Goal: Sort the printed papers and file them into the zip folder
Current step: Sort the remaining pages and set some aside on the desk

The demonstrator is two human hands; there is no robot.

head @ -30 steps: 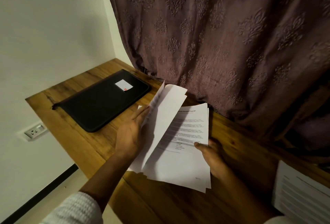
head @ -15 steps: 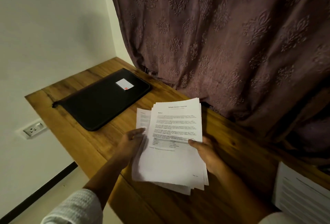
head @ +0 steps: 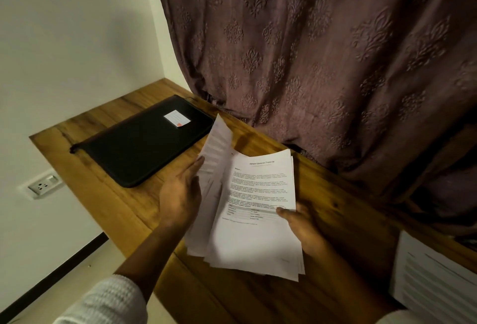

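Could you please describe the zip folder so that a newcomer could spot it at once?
Start at the wooden desk and look to its far left corner, near the curtain. The zip folder lies flat there, the only black thing, with a small white label on top.

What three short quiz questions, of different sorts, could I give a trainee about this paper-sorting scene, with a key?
1. True or false: the black zip folder lies open.
2. Which hand lifts the tilted sheet? A) left B) right
3. Fill in: the right hand holds the paper stack with its ___ on top.

Key: 1 false, its cover lies shut; 2 A, the left hand; 3 thumb.
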